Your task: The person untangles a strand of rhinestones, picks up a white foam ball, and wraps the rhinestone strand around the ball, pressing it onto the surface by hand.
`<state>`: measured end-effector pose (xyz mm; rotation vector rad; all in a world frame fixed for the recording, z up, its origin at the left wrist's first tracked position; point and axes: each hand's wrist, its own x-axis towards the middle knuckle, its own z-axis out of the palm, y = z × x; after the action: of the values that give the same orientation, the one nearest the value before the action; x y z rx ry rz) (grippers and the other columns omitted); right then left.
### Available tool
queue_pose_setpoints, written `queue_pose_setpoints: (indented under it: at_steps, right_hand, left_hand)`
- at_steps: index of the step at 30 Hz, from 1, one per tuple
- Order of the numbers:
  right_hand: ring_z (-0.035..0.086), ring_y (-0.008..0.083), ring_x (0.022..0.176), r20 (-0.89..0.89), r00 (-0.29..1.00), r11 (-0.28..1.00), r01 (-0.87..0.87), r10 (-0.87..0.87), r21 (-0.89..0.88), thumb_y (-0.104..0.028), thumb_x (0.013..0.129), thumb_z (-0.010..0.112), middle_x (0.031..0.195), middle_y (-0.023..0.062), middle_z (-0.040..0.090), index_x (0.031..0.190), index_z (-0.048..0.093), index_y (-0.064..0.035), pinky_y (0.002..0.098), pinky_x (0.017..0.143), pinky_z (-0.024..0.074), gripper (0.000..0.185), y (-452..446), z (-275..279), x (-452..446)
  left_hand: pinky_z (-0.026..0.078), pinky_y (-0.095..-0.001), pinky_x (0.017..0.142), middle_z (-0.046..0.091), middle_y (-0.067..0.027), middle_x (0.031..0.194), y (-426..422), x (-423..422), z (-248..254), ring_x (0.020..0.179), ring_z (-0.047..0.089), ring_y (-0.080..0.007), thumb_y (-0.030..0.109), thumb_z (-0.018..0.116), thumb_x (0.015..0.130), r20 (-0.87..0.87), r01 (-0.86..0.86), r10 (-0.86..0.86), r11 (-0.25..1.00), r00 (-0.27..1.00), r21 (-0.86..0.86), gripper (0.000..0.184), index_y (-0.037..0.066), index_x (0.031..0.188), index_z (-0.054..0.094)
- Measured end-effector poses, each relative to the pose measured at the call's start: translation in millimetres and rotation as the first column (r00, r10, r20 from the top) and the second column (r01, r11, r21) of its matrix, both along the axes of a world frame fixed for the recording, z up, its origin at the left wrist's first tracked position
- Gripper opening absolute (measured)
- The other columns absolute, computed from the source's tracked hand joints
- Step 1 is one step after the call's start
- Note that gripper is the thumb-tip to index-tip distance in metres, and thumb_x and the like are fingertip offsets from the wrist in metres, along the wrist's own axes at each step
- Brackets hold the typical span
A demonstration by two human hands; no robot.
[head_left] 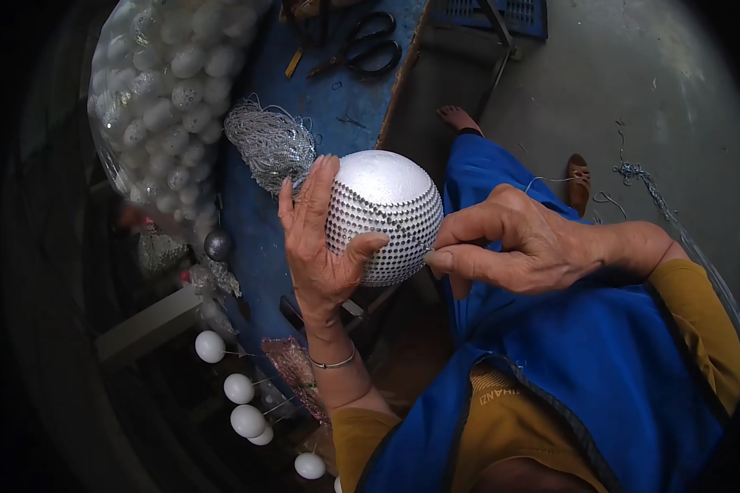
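A white foam ball (386, 177) is held up in front of me, its top bare and its sides wrapped with rows of small silver beads. My left hand (321, 238) grips it from the left, thumb across the front and fingers behind the upper edge. At the ball's right side my right hand (510, 242) is closed in a pinch on a bead strand (399, 223), which slants across the beaded rows. A thin strand also trails from behind that hand toward the floor. Beside my left fingertips lies a silver bundle of bead strands (271, 144) on the blue table.
Black-handled scissors (370, 53) lie on the blue table (337, 99). A clear bag (173, 90) full of white balls stands at left. Several white balls on sticks (247, 421) are lower left. Loose silver strands (658, 197) lie on the floor near a brown shoe (579, 185).
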<state>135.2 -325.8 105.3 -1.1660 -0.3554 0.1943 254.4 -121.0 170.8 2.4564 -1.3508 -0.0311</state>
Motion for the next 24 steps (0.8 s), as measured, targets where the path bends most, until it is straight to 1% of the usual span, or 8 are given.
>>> queue_pose_setpoints:
  at_steps: [2,5,8,12,14,15,20,24]
  right_hand:
    - [0.063,0.0116,0.059,-0.036,0.999,1.0,-0.009,0.01,0.013,-0.019,0.092,0.052,0.065,0.0078,0.065,0.087,0.063,0.0009,0.0237,0.051,0.0467,0.023,-0.3,-3.2,-2.8]
    - [0.06,0.0092,0.056,-0.152,0.988,0.999,-0.012,0.005,-0.043,-0.021,0.093,0.052,0.064,0.0062,0.065,0.086,0.063,0.0004,0.0228,0.048,0.0437,0.025,-3.7,-3.7,-4.2]
    - [0.058,0.0073,0.056,-0.209,0.978,0.998,-0.029,0.015,-0.065,-0.023,0.093,0.052,0.064,0.005,0.065,0.086,0.063,0.0,0.0224,0.048,0.0418,0.026,-9.5,0.7,-5.2]
    - [0.056,0.0074,0.055,-0.208,0.978,0.998,-0.035,0.025,-0.045,-0.023,0.092,0.052,0.062,0.005,0.063,0.083,0.063,0.0009,0.0235,0.049,0.0416,0.028,-7.3,-1.7,-9.3]
    - [0.058,0.007,0.056,-0.172,0.985,0.998,-0.028,0.02,-0.049,-0.023,0.093,0.052,0.063,0.005,0.065,0.085,0.063,0.0,0.022,0.049,0.0421,0.026,-6.1,-5.3,-9.3]
    - [0.058,0.0075,0.056,-0.144,0.989,1.0,-0.016,0.012,-0.024,-0.023,0.093,0.052,0.063,0.0052,0.065,0.085,0.063,0.0,0.0225,0.049,0.0427,0.026,-3.4,-4.7,-9.6]
    - [0.061,0.0093,0.059,-0.038,0.999,1.0,-0.02,0.02,0.001,-0.022,0.093,0.052,0.063,0.0065,0.064,0.085,0.063,0.0005,0.024,0.051,0.0454,0.026,-2.3,6.7,-7.6]
    - [0.059,0.0095,0.057,-0.145,0.989,1.0,-0.009,0.005,-0.026,-0.021,0.092,0.052,0.062,0.0063,0.063,0.081,0.063,0.001,0.0252,0.052,0.0446,0.028,-1.2,2.0,-11.6]
  left_hand:
    - [0.022,-0.0475,0.107,0.055,-0.016,0.125,-3.5,-2.8,9.7,0.121,0.048,-0.0305,0.031,0.066,0.079,-0.022,-0.004,0.006,0.996,1.0,0.089,0.051,0.003,0.121,0.057]
    - [0.023,-0.047,0.106,0.054,-0.0148,0.125,-1.9,-0.4,9.0,0.12,0.048,-0.0306,0.029,0.069,0.076,-0.018,0.021,-0.02,0.999,1.0,0.029,0.05,0.004,0.118,0.059]
    - [0.024,-0.0458,0.106,0.055,-0.0145,0.125,-6.3,-7.8,16.3,0.121,0.047,-0.0306,0.027,0.066,0.08,0.093,-0.022,0.014,0.996,0.996,0.086,0.043,0.004,0.116,0.061]
    - [0.024,-0.0456,0.106,0.055,-0.0145,0.125,-0.6,-20.4,10.9,0.122,0.047,-0.0306,0.025,0.062,0.084,0.094,-0.096,0.085,0.989,0.992,0.113,0.04,0.004,0.117,0.06]
    - [0.024,-0.046,0.106,0.056,-0.0145,0.124,-0.8,-22.0,-0.9,0.122,0.047,-0.0306,0.022,0.058,0.087,-0.046,-0.169,0.167,0.983,0.985,-0.067,0.037,0.003,0.119,0.059]
    - [0.024,-0.046,0.106,0.056,-0.0145,0.124,0.3,-20.4,-3.4,0.122,0.047,-0.0306,0.022,0.058,0.087,-0.049,-0.167,0.164,0.984,0.985,-0.064,0.037,0.003,0.119,0.059]
    - [0.024,-0.0472,0.106,0.052,-0.0151,0.129,-5.7,-18.7,2.1,0.12,0.049,-0.0316,0.035,0.068,0.077,-0.03,-0.058,0.056,0.997,0.998,-0.052,0.055,0.004,0.121,0.057]
    - [0.024,-0.0474,0.105,0.05,-0.0156,0.131,1.4,-11.2,3.9,0.119,0.049,-0.0319,0.04,0.073,0.07,-0.104,-0.074,0.065,0.994,0.992,-0.081,0.063,0.005,0.12,0.058]
